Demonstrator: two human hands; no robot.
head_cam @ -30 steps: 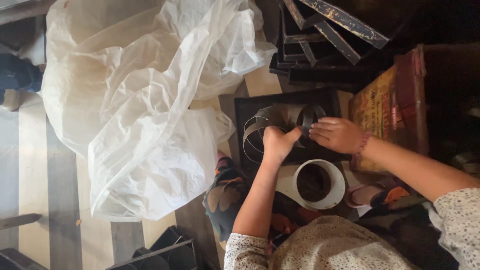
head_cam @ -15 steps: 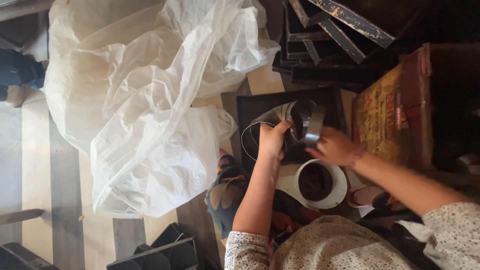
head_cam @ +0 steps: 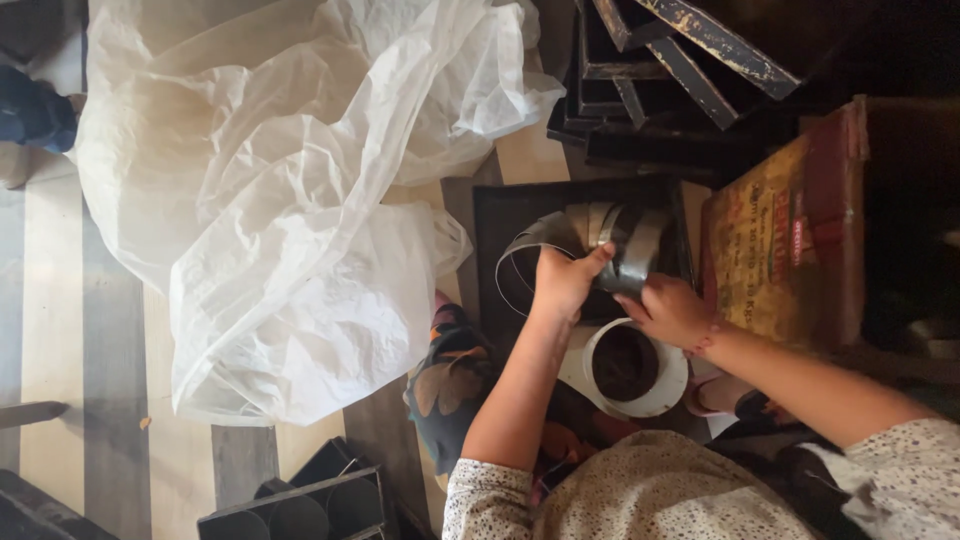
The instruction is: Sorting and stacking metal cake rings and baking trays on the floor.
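Curved grey metal strips (head_cam: 615, 245), bunched upright over a dark tray (head_cam: 490, 215).

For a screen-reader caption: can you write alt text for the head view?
Seen from above, a person's left hand and right hand hold a curled metal strip over a dark tray. A white bowl of dark contents sits below; crumpled white plastic sheeting lies left.

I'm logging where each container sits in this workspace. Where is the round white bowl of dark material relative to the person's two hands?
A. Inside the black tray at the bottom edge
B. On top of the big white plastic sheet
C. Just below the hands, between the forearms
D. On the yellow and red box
C: the round white bowl of dark material lies just below the left hand and right hand, which hold bent metal strips, between the forearms.
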